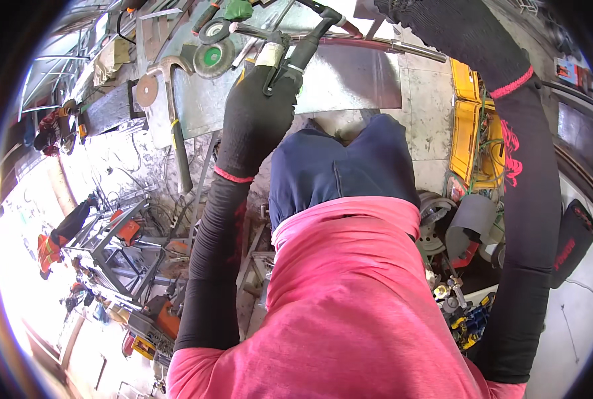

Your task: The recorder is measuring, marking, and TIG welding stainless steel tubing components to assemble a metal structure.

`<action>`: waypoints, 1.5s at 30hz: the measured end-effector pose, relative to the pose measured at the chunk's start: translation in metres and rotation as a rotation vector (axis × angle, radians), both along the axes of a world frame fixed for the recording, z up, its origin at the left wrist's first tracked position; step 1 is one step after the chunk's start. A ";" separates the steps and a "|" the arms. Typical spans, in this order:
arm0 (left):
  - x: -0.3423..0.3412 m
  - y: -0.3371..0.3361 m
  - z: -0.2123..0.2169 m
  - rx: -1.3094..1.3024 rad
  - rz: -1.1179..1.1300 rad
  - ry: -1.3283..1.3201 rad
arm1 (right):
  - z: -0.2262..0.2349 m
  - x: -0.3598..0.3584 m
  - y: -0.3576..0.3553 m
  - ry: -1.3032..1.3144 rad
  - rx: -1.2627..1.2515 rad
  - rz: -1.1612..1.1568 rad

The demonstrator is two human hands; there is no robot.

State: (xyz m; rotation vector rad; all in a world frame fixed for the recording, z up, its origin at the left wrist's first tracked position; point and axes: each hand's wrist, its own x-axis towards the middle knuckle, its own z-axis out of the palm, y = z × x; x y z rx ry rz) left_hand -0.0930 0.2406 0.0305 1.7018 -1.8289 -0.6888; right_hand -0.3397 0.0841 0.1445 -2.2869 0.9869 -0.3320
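My left hand [260,106], in a black glove with a red cuff, is closed around the black handle of a torch-like tool [308,45]. Its angled head ends in a reddish tip [352,30] close to a shiny metal pipe [419,52]. A white-wrapped piece [270,54] sticks up beside the fingers, next to a hammer-like head [248,30]. My right hand [429,23], in a dark glove, reaches to the top edge near a dark flat plate [369,9]; its fingers are too dark and cut off to read. Beneath the tool lies a metal sheet [349,76].
Left of my left hand lie a grinding disc [212,58], a brown disc [147,90] and a long-handled hammer [178,146]. A yellow bin [465,143] with cords stands at the right. Metal frames [127,249] and tools clutter the lower left floor; a grey cylinder [470,216] lies right.
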 end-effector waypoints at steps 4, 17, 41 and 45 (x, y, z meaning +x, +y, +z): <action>-0.003 -0.001 -0.001 -0.040 -0.027 -0.035 | -0.011 -0.002 -0.009 -0.054 0.140 -0.065; -0.010 0.000 0.006 0.021 0.067 0.022 | -0.011 -0.001 -0.010 0.012 0.096 -0.080; -0.014 0.002 0.005 -0.055 0.015 -0.016 | -0.017 -0.005 -0.008 -0.031 0.054 -0.084; -0.013 0.001 0.003 0.061 0.046 0.022 | -0.014 -0.006 -0.007 -0.019 0.061 -0.089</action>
